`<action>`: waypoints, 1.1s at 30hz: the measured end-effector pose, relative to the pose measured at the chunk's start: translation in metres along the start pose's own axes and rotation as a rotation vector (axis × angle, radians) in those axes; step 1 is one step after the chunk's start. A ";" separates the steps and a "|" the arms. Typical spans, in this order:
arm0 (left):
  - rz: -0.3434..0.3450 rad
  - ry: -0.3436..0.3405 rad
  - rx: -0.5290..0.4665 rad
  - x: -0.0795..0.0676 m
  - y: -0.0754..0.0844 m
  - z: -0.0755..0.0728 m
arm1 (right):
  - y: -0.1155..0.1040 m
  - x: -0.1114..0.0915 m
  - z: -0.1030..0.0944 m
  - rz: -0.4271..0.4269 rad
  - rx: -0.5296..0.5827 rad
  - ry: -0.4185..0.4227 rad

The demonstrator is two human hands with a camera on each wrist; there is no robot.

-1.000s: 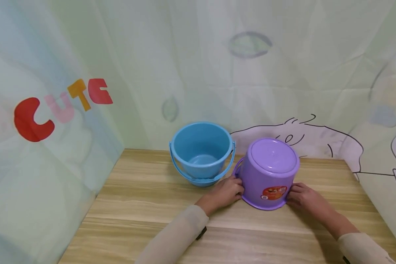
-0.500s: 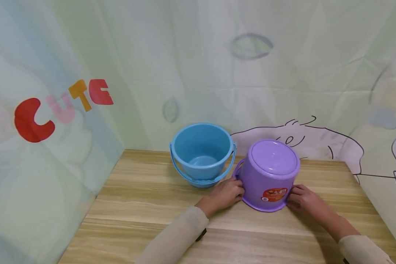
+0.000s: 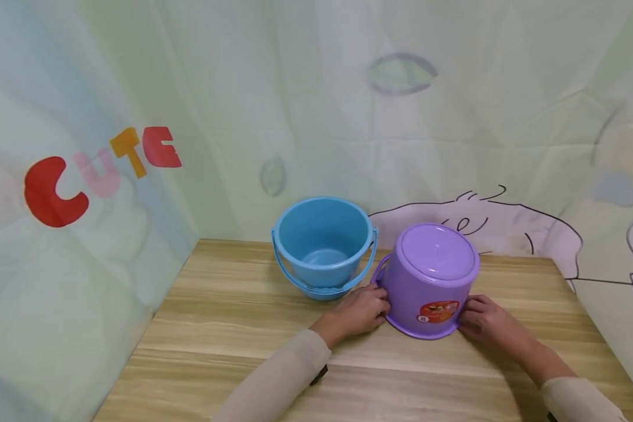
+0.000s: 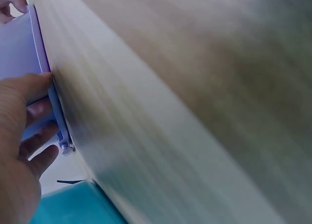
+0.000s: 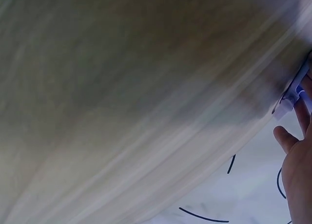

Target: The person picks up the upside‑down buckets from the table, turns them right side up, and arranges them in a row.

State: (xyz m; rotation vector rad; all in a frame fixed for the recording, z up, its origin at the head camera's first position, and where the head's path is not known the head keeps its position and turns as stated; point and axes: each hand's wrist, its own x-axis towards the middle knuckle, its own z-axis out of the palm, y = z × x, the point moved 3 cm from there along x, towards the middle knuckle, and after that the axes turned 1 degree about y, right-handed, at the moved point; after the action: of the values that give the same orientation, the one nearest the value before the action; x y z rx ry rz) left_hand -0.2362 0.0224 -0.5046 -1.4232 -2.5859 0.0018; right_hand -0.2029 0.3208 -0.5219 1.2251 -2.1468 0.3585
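A purple bucket [image 3: 436,258] stands upside down on the wooden table, its round base up and a red-orange label on its front side. My left hand [image 3: 361,309] grips it low on the left, at the rim; in the left wrist view the left hand [image 4: 22,121] has its thumb and fingers on the rim and wall of the purple bucket [image 4: 19,48]. On the opposite side my right hand [image 3: 490,322] holds the rim, its fingertips partly hidden. The right wrist view shows only part of the right hand [image 5: 298,160] and the bucket's rim [image 5: 295,85].
An upright light-blue bucket [image 3: 324,234] with its handle hanging in front stands left of the purple one, near the back edge. The wooden table [image 3: 232,328] meets printed cloth [image 3: 232,146] at the back and sides.
Almost nothing differs. Both hands stay at the purple bucket's rim, and the slight shift of the whole picture comes from the head camera.
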 end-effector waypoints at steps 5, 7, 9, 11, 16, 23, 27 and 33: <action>-0.001 0.018 -0.001 -0.002 -0.001 -0.002 | -0.001 0.000 0.001 -0.002 0.004 0.013; -0.003 0.026 -0.005 -0.002 -0.001 -0.002 | -0.002 -0.001 0.001 0.010 0.009 0.015; -0.009 0.035 -0.014 -0.003 -0.001 -0.002 | -0.002 -0.001 0.001 0.023 0.018 0.018; -0.015 0.039 -0.025 -0.003 -0.001 -0.002 | -0.002 -0.002 0.000 0.037 0.031 0.028; -0.029 0.048 -0.043 -0.004 0.000 -0.006 | -0.002 -0.004 -0.003 0.078 0.064 0.043; -0.031 0.112 -0.056 -0.008 0.006 -0.009 | -0.004 -0.007 -0.011 0.122 0.095 0.045; -0.025 0.169 -0.071 -0.009 0.009 -0.010 | -0.008 -0.008 -0.013 0.134 0.092 0.041; -0.035 0.246 -0.103 -0.011 0.009 -0.014 | -0.013 -0.003 -0.018 0.152 0.055 0.073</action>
State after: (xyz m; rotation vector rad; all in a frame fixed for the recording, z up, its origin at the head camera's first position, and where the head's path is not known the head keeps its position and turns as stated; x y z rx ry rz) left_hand -0.2205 0.0172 -0.4935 -1.3179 -2.4384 -0.2968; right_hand -0.1840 0.3249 -0.5114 1.0648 -2.1855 0.5227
